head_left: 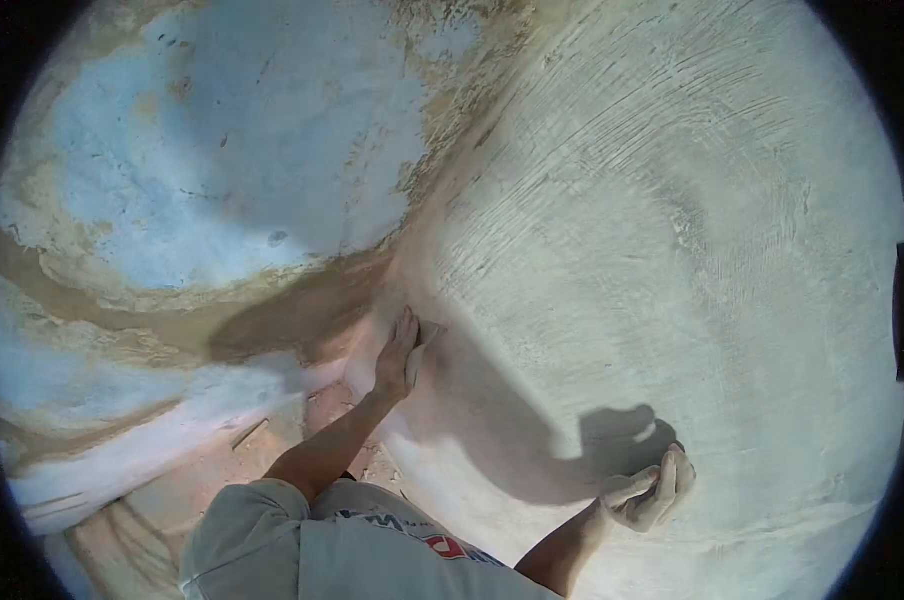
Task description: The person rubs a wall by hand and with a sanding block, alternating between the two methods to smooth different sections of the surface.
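Note:
My left hand (398,356) presses flat fingers against the plastered wall (612,270), close to the inside corner. Beneath its palm and fingers is a thin tan sheet (429,334) that looks like sandpaper, with one pointed corner sticking out to the right. Lower right, my right hand (654,492) is close to the same pale wall, its fingers curled in toward the thumb and dusted with pale powder. What those fingers hold, if anything, I cannot tell.
At the left is a blue-painted wall (262,130) with a brown patched band (142,325) along its lower edge. Curved scratch lines mark the upper right plaster. Below lies a reddish, dusty floor (197,465) with small debris. Shadows of my arms fall across the wall.

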A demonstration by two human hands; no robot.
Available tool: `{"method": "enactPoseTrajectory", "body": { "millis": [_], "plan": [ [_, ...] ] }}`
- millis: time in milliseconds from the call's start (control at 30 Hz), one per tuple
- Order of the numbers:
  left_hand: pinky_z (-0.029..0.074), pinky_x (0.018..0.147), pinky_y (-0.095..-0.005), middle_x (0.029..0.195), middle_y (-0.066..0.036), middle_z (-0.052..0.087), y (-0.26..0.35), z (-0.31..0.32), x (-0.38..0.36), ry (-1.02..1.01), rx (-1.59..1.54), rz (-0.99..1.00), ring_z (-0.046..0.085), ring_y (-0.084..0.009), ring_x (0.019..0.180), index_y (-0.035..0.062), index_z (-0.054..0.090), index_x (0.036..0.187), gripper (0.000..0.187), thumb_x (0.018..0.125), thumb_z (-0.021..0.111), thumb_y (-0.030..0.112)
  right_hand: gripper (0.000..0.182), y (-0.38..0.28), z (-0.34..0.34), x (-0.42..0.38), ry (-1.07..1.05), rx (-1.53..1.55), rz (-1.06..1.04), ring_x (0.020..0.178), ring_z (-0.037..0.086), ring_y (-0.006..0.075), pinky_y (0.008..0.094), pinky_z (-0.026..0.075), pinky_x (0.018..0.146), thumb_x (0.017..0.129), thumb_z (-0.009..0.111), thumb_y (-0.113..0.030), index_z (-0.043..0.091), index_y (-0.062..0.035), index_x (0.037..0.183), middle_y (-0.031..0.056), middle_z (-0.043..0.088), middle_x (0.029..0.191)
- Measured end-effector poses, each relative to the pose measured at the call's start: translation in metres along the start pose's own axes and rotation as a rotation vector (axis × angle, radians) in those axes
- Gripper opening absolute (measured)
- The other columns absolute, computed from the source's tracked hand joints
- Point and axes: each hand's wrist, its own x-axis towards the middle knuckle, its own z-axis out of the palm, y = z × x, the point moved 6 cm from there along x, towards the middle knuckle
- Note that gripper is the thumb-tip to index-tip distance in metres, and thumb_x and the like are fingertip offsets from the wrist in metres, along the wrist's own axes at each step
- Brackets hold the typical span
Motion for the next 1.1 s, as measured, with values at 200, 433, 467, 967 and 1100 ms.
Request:
{"method": "enactPoseTrajectory", "body": {
  "millis": [200, 433, 467, 967, 1100],
  "plan": [
    [0.026, 0.132, -0.0503, 0.172, -0.031, 0.030, 0.003, 0.035, -0.061, -0.056, -0.040, -0.148, 0.031, -0.0457, 0.160, -0.0009, 0.038, 0.165, 0.060, 0.106, 0.048, 0.002, 0.027, -0.001, 0.000, -0.001, 0.001, 0.013, 0.014, 0.086, 0.072, 0.0333, 0.0419, 0.057, 0.071, 0.109, 0.053, -0.009, 0.072, 0.0106, 0.110, 0.0225, 0.074, 0.095],
    [0.022, 0.133, -0.0421, 0.175, -0.028, 0.025, 0.005, 0.016, 0.022, 0.113, -0.133, -0.105, 0.025, -0.0380, 0.164, 0.0004, 0.033, 0.168, 0.070, 0.102, 0.057, -0.003, 0.027, 0.000, 0.002, 0.001, -0.017, 0.072, 0.024, 0.079, 0.071, 0.0310, 0.0411, 0.057, 0.069, 0.110, 0.053, -0.010, 0.071, 0.0089, 0.108, 0.0183, 0.074, 0.088],
    [0.023, 0.133, -0.0425, 0.176, -0.027, 0.024, 0.005, 0.017, 0.018, 0.092, -0.095, -0.099, 0.025, -0.0389, 0.163, 0.0003, 0.032, 0.168, 0.071, 0.102, 0.057, -0.003, 0.026, -0.002, 0.002, 0.002, -0.022, 0.064, 0.040, 0.079, 0.071, 0.0308, 0.0409, 0.056, 0.069, 0.110, 0.053, -0.010, 0.071, 0.0090, 0.108, 0.0182, 0.074, 0.088],
    [0.028, 0.130, -0.0567, 0.172, -0.029, 0.031, 0.037, 0.020, -0.017, 0.149, 0.057, -0.042, 0.035, -0.0455, 0.159, -0.0066, 0.036, 0.164, 0.071, 0.100, 0.064, 0.006, 0.025, -0.003, 0.001, 0.000, -0.021, 0.082, 0.038, 0.072, 0.068, 0.0293, 0.0412, 0.054, 0.072, 0.111, 0.052, -0.008, 0.069, 0.0098, 0.112, 0.0158, 0.072, 0.084],
    [0.029, 0.129, -0.0577, 0.172, -0.030, 0.033, 0.010, 0.014, 0.009, 0.202, 0.023, -0.043, 0.035, -0.0471, 0.158, -0.0063, 0.038, 0.163, 0.066, 0.105, 0.061, 0.014, 0.025, 0.000, 0.001, -0.001, -0.005, 0.119, 0.043, 0.071, 0.067, 0.0292, 0.0398, 0.053, 0.069, 0.111, 0.052, -0.009, 0.069, 0.0102, 0.111, 0.0164, 0.071, 0.082]
  ]
}}
